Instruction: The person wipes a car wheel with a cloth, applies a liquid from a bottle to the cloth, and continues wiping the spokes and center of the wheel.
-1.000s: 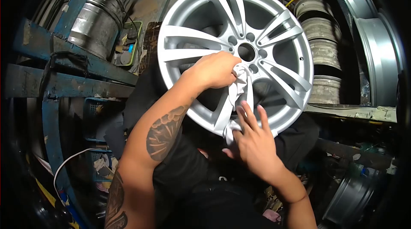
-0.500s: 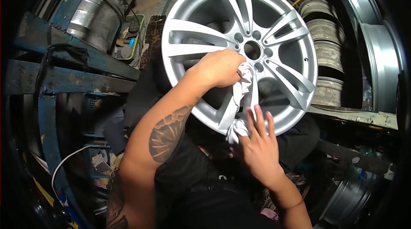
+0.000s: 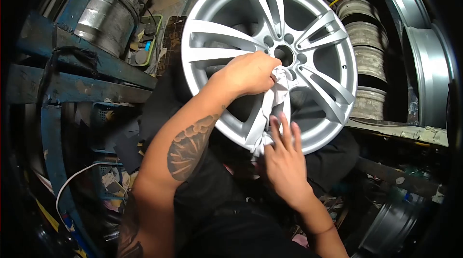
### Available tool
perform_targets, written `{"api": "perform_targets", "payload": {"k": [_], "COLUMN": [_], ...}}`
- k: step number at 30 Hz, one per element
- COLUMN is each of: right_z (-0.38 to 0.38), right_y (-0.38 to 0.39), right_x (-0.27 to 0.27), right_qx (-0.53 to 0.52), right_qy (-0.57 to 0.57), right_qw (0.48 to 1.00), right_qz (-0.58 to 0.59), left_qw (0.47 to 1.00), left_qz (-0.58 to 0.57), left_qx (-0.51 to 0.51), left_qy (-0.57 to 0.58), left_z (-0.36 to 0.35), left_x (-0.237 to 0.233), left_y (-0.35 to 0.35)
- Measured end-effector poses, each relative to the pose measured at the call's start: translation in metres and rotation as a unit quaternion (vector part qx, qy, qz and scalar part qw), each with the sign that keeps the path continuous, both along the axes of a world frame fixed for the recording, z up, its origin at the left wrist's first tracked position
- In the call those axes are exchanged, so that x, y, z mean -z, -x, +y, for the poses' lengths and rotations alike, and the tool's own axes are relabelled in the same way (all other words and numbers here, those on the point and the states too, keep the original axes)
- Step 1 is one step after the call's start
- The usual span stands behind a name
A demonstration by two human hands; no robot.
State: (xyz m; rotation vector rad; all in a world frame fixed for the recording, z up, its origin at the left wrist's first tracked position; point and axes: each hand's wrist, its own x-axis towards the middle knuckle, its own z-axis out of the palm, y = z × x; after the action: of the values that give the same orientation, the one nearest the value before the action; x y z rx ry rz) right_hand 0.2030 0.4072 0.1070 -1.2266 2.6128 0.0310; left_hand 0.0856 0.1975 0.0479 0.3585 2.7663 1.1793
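Observation:
A silver alloy wheel rim (image 3: 348, 60) with paired spokes lies face up, tilted, over my lap. My left hand (image 3: 251, 72) is closed on one end of a white cloth (image 3: 276, 96), just below the centre hole. From there the cloth runs down along the gap of the lower twin spoke to the rim's near edge. My right hand (image 3: 287, 161) holds the bunched lower end, with several fingers stretched out over the spoke. Its thumb and the exact grip are hidden.
Several worn wheel rims (image 3: 365, 55) stand stacked at the right, beside shiny wheel barrels (image 3: 429, 74). A blue metal frame (image 3: 82, 82) is on the left, with a green tray (image 3: 156, 41) of small items behind it. Another rim (image 3: 393, 224) lies low at right.
My right hand has moved slightly left and down, drawing the cloth's lower end with it. My left hand has shifted slightly toward the hub, and the cloth looks straighter.

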Motion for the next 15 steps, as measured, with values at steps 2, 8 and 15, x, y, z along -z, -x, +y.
{"api": "perform_targets", "payload": {"k": [2,8,15], "right_z": [0.013,0.01,0.005], "right_y": [-0.005,0.005,0.012], "right_x": [-0.017,-0.022,-0.024], "right_qx": [0.022,0.005,0.012], "right_qy": [0.04,0.08,0.082], "right_qw": [0.998,0.994,0.994], "right_qz": [-0.033,-0.073,-0.066], "left_qw": [1.0,0.999,0.999], "left_qz": [-0.011,-0.004,0.024], "left_qx": [-0.005,0.021,0.007], "left_qy": [0.026,0.037,0.046], "left_z": [-0.002,0.007,0.005], "left_x": [-0.001,-0.001,-0.001], "left_y": [-0.002,0.001,0.003]}}
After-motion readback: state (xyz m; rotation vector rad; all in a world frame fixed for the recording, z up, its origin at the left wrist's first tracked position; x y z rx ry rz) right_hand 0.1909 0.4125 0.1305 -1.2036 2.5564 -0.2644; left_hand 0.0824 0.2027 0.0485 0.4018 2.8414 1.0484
